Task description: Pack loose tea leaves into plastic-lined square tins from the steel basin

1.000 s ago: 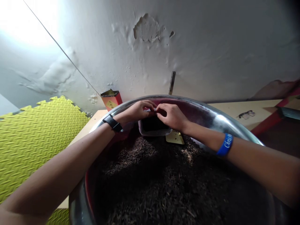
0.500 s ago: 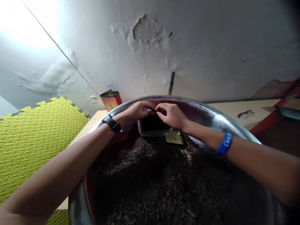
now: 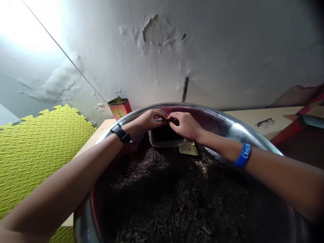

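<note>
A large metal basin holds a heap of dark, dry, leaf-like bits. Near its far side sits a clear plastic container with dark contents. Above that container my left hand and my right hand meet, thumbs and forefingers pinched together. What the fingertips hold is too small to make out. Partly under my right hand, a yellow lid-like piece lies on the heap with a few dark bits on it.
Behind the basin's left rim stands an open red tin. Glasses lie on the wooden table at the right. A metal strip leans by the wall. Yellow foam mats are at the left.
The pinched fingertips have shifted slightly against each other. Both arms, the container and the basin stay in place.
</note>
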Tool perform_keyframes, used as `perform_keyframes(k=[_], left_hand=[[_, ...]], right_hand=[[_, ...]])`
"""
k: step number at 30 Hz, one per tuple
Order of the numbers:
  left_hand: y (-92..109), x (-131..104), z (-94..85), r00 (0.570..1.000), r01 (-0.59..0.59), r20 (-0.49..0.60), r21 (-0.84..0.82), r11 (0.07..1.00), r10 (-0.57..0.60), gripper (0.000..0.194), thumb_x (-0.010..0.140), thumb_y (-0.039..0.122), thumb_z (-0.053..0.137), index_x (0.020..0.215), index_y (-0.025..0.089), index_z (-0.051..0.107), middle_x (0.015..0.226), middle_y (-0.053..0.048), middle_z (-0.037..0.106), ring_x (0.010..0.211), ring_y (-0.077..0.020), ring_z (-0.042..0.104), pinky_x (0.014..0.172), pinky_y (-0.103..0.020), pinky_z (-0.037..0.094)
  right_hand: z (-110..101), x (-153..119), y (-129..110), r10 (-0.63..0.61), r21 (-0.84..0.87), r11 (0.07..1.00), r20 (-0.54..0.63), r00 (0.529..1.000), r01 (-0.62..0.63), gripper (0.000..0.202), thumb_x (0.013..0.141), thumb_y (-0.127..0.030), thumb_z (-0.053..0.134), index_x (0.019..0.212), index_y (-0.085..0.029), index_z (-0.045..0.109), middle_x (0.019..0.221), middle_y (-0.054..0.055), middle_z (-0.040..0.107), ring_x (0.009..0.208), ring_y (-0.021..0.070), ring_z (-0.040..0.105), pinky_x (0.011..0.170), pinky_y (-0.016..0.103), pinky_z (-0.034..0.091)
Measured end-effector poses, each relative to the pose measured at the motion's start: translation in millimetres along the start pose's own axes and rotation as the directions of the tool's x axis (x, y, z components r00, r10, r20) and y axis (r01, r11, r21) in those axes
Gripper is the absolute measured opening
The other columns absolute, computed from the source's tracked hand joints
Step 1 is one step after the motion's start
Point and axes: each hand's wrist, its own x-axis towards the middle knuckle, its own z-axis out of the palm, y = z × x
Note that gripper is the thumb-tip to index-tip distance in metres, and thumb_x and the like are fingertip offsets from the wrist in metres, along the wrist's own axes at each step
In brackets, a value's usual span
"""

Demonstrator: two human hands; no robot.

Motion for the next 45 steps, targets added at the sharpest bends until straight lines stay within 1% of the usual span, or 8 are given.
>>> perform_keyframes(k=[6, 11, 15, 19, 25, 32, 39, 45], left_hand=[[-2.7, 0.3, 2.4, 1.000, -0.025, -0.003, 0.014, 1.000, 0.026, 0.018, 0.080, 0.026, 0.055, 0.090, 0.016, 0.066, 0.102, -0.007, 0.066, 0.090, -0.0148, 0.059, 0.082, -0.025, 0.045], [-1.7, 0.5, 3.6, 0.999, -0.042, -0.005, 0.015, 0.999, 0.042, 0.016, 0.080, 0.023, 0.054, 0.088, 0.015, 0.065, 0.102, -0.007, 0.065, 0.091, -0.0153, 0.059, 0.082, -0.026, 0.045], [1.4, 0.0, 1.5, 1.000, -0.021, 0.005, 0.012, 1.000, 0.020, 0.016, 0.080, 0.022, 0.055, 0.089, 0.015, 0.065, 0.102, -0.007, 0.066, 0.090, -0.0149, 0.059, 0.081, -0.026, 0.046], [2.9, -1.1, -0.8, 1.000, 0.010, -0.001, -0.005, 1.000, -0.010, 0.018, 0.080, 0.020, 0.056, 0.094, 0.016, 0.066, 0.101, -0.005, 0.068, 0.089, -0.0137, 0.061, 0.080, -0.024, 0.046], [0.7, -1.5, 0.9, 1.000, 0.011, -0.026, 0.003, 1.000, -0.011, 0.019, 0.080, 0.018, 0.054, 0.094, 0.016, 0.067, 0.102, -0.004, 0.069, 0.087, -0.0125, 0.061, 0.077, -0.022, 0.045], [0.5, -1.4, -0.7, 1.000, 0.014, -0.014, 0.008, 1.000, -0.014, 0.021, 0.079, 0.017, 0.054, 0.096, 0.015, 0.067, 0.102, -0.005, 0.069, 0.088, -0.0126, 0.061, 0.078, -0.022, 0.045], [0.0, -1.4, -1.5, 1.000, -0.005, -0.006, 0.024, 1.000, 0.005, 0.021, 0.079, 0.016, 0.054, 0.095, 0.015, 0.067, 0.101, -0.004, 0.068, 0.087, -0.0122, 0.060, 0.077, -0.021, 0.044], [3.9, -0.8, -1.6, 1.000, -0.011, 0.013, 0.038, 0.999, 0.011, 0.020, 0.079, 0.017, 0.054, 0.095, 0.015, 0.066, 0.103, -0.005, 0.068, 0.088, -0.0127, 0.060, 0.078, -0.022, 0.044]], right_hand=[[0.6, -0.5, -1.8, 0.020, -0.005, 1.000, 0.013, 1.000, -0.020, 0.013, 0.078, -0.014, 0.053, 0.085, -0.016, 0.064, 0.085, 0.006, 0.068, 0.078, 0.0189, 0.061, 0.072, 0.031, 0.045], [0.9, -1.1, -1.0, 0.020, -0.006, 1.000, 0.016, 1.000, -0.020, 0.014, 0.078, -0.013, 0.053, 0.086, -0.015, 0.065, 0.085, 0.007, 0.068, 0.078, 0.0191, 0.061, 0.072, 0.031, 0.045], [0.5, -0.2, -0.4, 0.018, 0.005, 1.000, 0.013, 1.000, -0.018, 0.015, 0.080, -0.014, 0.053, 0.088, -0.015, 0.066, 0.088, 0.006, 0.069, 0.080, 0.0188, 0.062, 0.074, 0.031, 0.046], [-1.0, 0.9, 0.0, 0.017, 0.005, 1.000, -0.001, 1.000, -0.017, 0.013, 0.081, -0.015, 0.054, 0.087, -0.015, 0.066, 0.089, 0.006, 0.069, 0.082, 0.0185, 0.062, 0.077, 0.031, 0.046], [-2.5, 0.7, -0.1, 0.023, 0.004, 1.000, 0.000, 1.000, -0.023, 0.015, 0.081, -0.014, 0.054, 0.087, -0.015, 0.067, 0.090, 0.007, 0.070, 0.083, 0.0189, 0.063, 0.079, 0.032, 0.046], [-3.2, 1.9, -0.6, 0.040, 0.019, 0.999, -0.001, 0.999, -0.040, 0.016, 0.081, -0.017, 0.054, 0.088, -0.014, 0.069, 0.089, 0.007, 0.070, 0.082, 0.0185, 0.063, 0.077, 0.030, 0.046], [-7.2, 1.6, -1.1, 0.111, 0.104, 0.988, 0.023, 0.994, -0.113, 0.016, 0.079, -0.018, 0.057, 0.089, -0.016, 0.069, 0.088, 0.004, 0.071, 0.079, 0.0166, 0.064, 0.074, 0.028, 0.047], [-6.7, 3.0, -2.4, 0.130, 0.076, 0.988, 0.035, 0.991, -0.132, 0.017, 0.079, -0.017, 0.055, 0.087, -0.016, 0.070, 0.087, 0.005, 0.071, 0.079, 0.0175, 0.064, 0.073, 0.029, 0.046]])
